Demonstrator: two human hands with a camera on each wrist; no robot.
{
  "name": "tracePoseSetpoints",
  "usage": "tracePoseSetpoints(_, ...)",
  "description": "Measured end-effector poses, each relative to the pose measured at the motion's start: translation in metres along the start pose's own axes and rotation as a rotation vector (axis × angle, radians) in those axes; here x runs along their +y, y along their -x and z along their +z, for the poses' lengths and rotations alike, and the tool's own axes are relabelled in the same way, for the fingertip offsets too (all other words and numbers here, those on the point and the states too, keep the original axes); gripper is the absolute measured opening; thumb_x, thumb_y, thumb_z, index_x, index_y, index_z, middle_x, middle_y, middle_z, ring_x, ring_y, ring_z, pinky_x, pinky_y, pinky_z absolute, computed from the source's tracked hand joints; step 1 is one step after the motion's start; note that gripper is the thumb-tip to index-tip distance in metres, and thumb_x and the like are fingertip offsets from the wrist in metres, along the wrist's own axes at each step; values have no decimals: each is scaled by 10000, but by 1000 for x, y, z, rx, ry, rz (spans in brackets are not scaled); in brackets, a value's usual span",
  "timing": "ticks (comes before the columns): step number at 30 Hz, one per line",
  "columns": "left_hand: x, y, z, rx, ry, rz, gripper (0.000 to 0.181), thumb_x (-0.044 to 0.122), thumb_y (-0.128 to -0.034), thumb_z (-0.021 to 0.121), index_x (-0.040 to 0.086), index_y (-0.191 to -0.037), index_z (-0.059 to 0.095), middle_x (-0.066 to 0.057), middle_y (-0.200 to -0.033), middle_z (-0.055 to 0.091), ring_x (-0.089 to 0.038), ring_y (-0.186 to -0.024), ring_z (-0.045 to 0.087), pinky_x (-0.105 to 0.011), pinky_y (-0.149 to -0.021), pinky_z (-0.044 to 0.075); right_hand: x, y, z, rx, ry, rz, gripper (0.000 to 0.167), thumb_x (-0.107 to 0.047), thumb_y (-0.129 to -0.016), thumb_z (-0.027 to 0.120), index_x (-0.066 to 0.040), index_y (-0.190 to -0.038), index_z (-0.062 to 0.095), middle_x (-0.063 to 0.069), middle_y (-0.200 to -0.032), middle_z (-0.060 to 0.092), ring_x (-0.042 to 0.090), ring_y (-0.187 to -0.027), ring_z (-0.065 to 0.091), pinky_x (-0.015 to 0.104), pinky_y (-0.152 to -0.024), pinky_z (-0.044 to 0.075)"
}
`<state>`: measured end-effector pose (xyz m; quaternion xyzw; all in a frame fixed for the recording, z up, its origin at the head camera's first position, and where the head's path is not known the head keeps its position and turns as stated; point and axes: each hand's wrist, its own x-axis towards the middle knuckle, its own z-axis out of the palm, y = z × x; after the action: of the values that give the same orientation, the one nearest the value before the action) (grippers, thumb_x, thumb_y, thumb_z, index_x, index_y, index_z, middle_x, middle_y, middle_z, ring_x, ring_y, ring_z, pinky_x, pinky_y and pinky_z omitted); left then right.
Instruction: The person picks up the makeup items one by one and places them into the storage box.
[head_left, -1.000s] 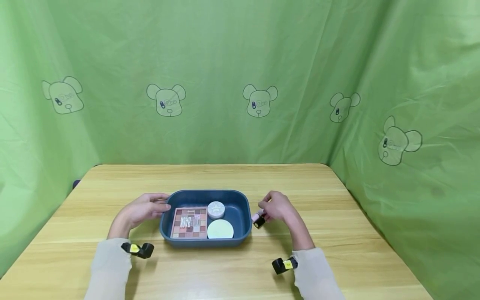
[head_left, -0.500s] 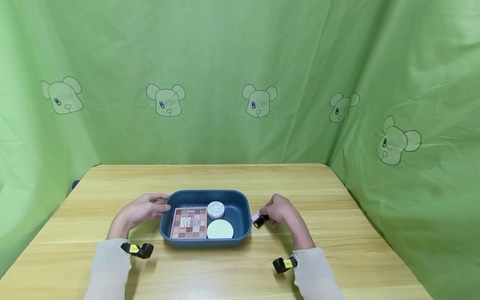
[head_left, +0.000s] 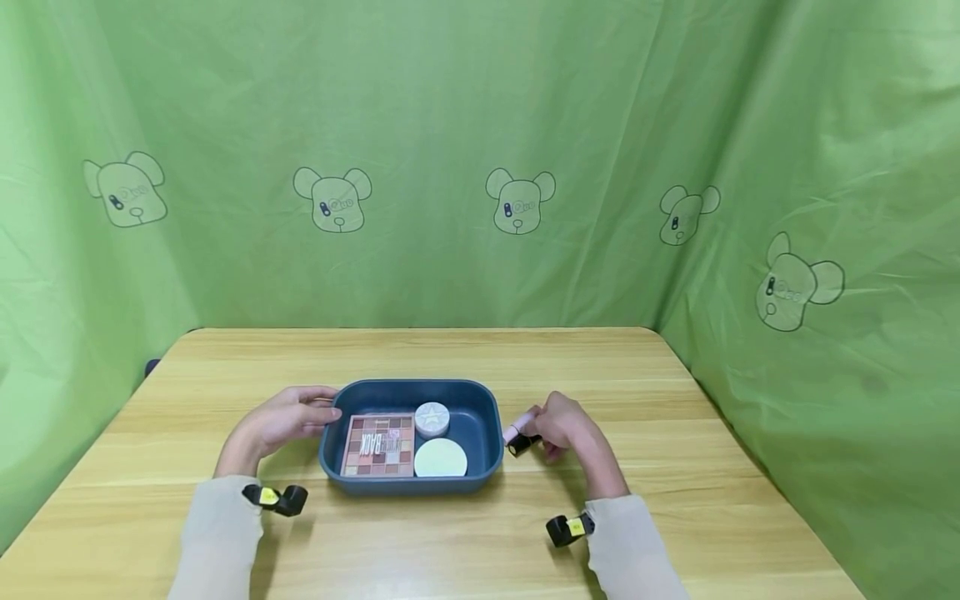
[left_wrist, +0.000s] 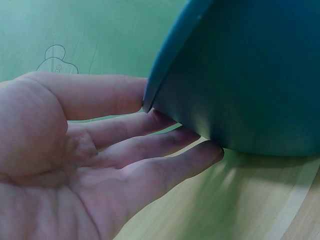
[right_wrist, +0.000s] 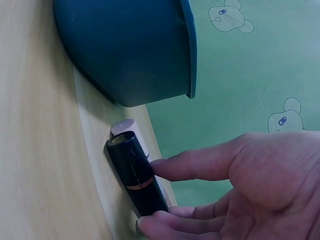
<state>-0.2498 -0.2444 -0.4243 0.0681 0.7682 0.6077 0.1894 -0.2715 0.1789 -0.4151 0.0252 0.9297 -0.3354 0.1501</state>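
Our right grip has shifted slightly nearer us. On our bench sits the blue tray, our left grip relaxed against its end. Inside we see a palette and two round containers. Beside it, narrowed, our right grip holds the black tube alongside the pink tube.

Table — bin, black tube, pale tube.
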Motion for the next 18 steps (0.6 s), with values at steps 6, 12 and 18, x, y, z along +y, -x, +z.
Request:
tracePoseSetpoints(6, 0, 0, 0, 0, -3, 0, 623, 110, -971, 628, -133, -1482, 366, -333, -1451, 496, -354, -1263, 597, -432, -1087, 521, 0, 1, -2, -9, 4, 12, 165, -95, -892, 725, 56, -880, 659, 99, -596, 576, 234, -471, 637, 345, -518, 620)
tracePoseSetpoints(12, 0, 0, 0, -4, -3, 7, 621, 115, -972, 629, -132, -1479, 370, -329, -1451, 498, -347, -1264, 596, -435, -1091, 517, 0, 4, -3, -13, 51, 20, 169, -117, -877, 718, 39, -843, 661, 110, -604, 604, 246, -494, 659, 345, -516, 610)
tracePoseSetpoints(18, -1, -1, 0, -3, 0, 8, 621, 111, -971, 627, -133, -1480, 369, -334, -1458, 488, -339, -1262, 596, -422, -1084, 524, -1, 4, -2, -30, 26, 28, 163, -112, -892, 690, 42, -878, 637, 94, -630, 571, 251, -496, 657, 372, -538, 627)
